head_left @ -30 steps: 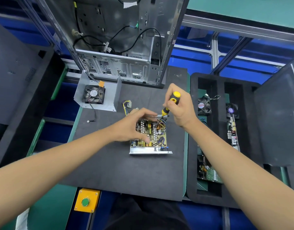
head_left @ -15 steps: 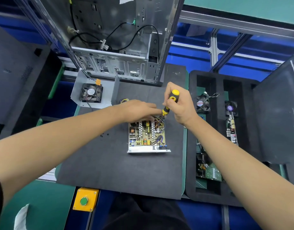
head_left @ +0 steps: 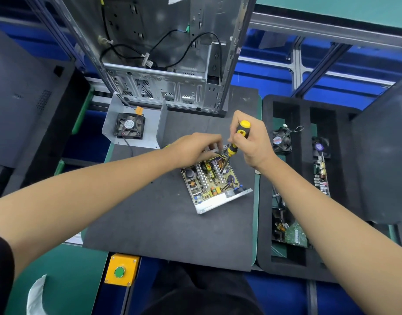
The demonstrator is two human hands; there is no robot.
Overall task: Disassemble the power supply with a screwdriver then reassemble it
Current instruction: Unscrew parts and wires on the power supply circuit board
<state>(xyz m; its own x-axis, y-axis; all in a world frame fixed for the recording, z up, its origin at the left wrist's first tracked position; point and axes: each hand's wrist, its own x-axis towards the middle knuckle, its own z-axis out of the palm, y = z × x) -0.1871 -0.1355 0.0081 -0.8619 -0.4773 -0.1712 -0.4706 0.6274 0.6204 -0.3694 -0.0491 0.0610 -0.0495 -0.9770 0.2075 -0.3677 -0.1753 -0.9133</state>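
Observation:
The open power supply (head_left: 214, 186) lies on the dark foam mat (head_left: 163, 219), its yellow circuit board bare inside a metal base. It sits turned at an angle. My right hand (head_left: 252, 142) grips a yellow and black screwdriver (head_left: 237, 139), held nearly upright, its tip down among the parts at the board's far end. My left hand (head_left: 195, 148) holds the far edge of the power supply, fingers curled over the wires there. The removed cover with its black fan (head_left: 129, 129) lies at the mat's far left.
An open computer case (head_left: 163, 53) stands behind the mat. A black foam tray (head_left: 286, 264) on the right holds fans and circuit boards. A yellow box with a green button (head_left: 120, 272) sits at the near edge. Dark panels flank both sides.
The power supply has turned anticlockwise on the mat. My left hand moved from lying over the board to its far edge. The screwdriver stayed at the board's far end.

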